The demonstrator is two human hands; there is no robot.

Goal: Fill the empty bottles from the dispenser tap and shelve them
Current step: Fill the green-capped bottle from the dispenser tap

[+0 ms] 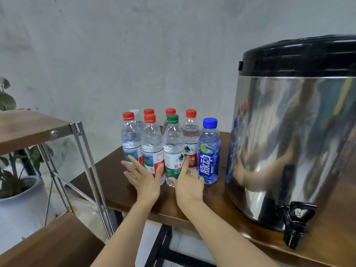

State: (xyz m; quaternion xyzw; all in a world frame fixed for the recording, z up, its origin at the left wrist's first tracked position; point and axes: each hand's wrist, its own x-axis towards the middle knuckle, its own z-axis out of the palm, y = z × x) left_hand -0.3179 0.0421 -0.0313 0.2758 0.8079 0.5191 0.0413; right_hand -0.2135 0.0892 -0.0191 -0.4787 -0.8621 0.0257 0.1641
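Both hands are at the front row of capped bottles (153, 143) on the table (107, 182), left of the dispenser (296, 141). Left hand (144, 180) fingers spread straight. Right hand (189, 185) fingers loose, index against the green-capped bottle (173, 143). Nothing gripped. Best bet: wrap one front bottle mid-body, lift it straight up clear of its neighbours, and uncap it before the tap (294, 222).

A dark brown wooden table (215, 199) is carried on black metal legs (162, 245) and is set against a grey, stained wall (134, 54). At the far left, a plant (7, 101) with green leaves is kept in a round white pot (21, 205).
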